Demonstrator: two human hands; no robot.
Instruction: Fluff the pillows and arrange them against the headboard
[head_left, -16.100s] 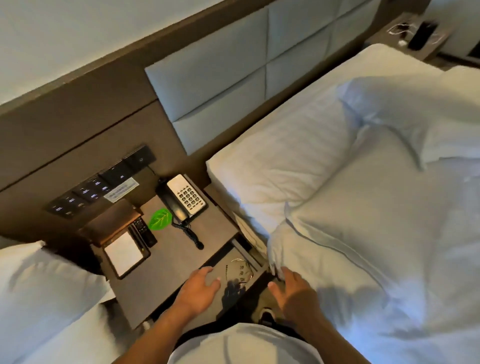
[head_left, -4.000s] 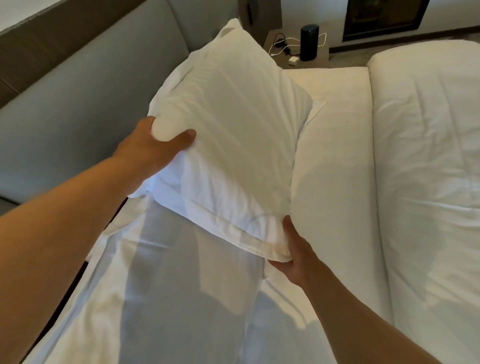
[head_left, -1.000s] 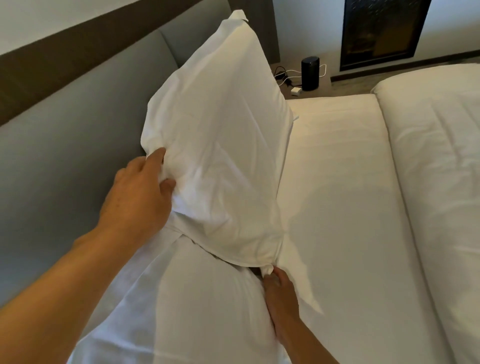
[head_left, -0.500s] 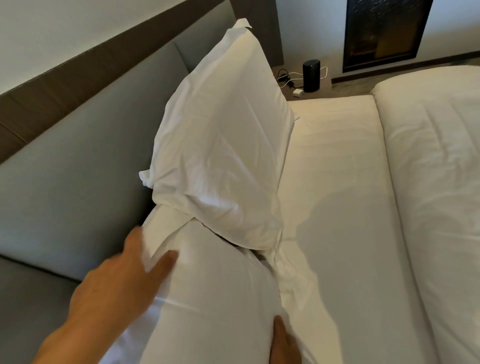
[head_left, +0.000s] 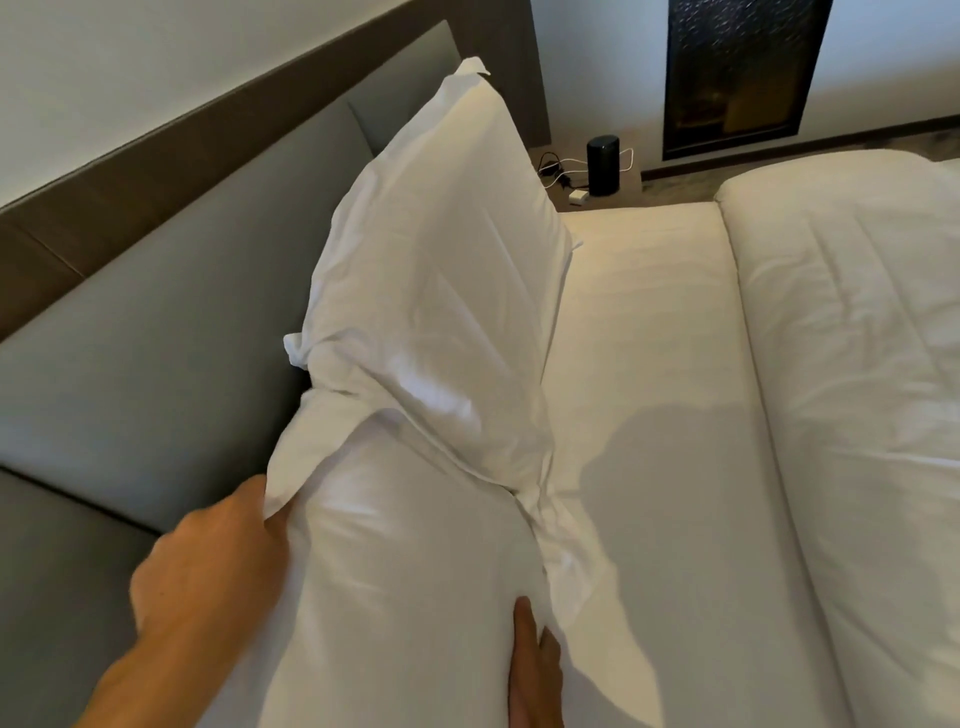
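The near white cotton pillow (head_left: 395, 582) lay between the hands, left hand (head_left: 208, 566) gripping its headboard-side edge and right hand (head_left: 532, 670) pressed flat on its other side, while the far white pillow (head_left: 447, 291) leaned upright against the grey padded headboard (head_left: 156, 353).

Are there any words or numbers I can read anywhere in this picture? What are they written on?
None can be read. The pillows, headboard and sheet are plain. The black cylinder on the far bedside table shows no readable label, and the dark framed panel shows only blurred shapes.
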